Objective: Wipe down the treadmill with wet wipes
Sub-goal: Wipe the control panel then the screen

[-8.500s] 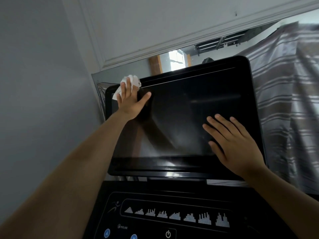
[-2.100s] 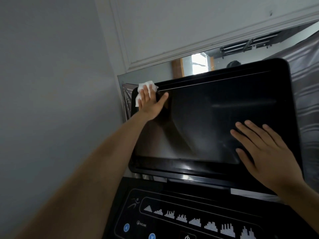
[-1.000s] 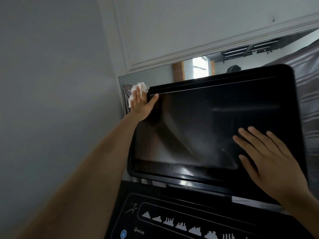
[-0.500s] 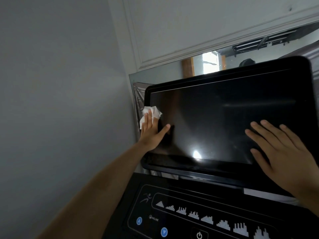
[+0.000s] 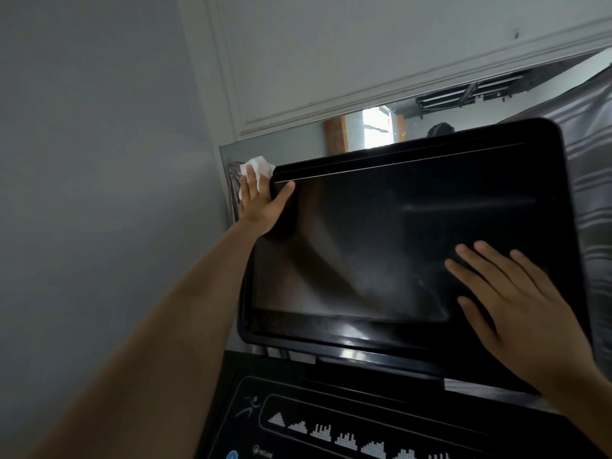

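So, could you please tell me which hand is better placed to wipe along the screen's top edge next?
Likely the left hand: it presses the wet wipe against the top-left corner of the screen, where that edge begins. The right hand lies flat, empty, on the lower-right glass.

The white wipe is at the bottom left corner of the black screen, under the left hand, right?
Not the bottom. The head view shows the white wipe at the top left corner of the black screen, under the left hand.
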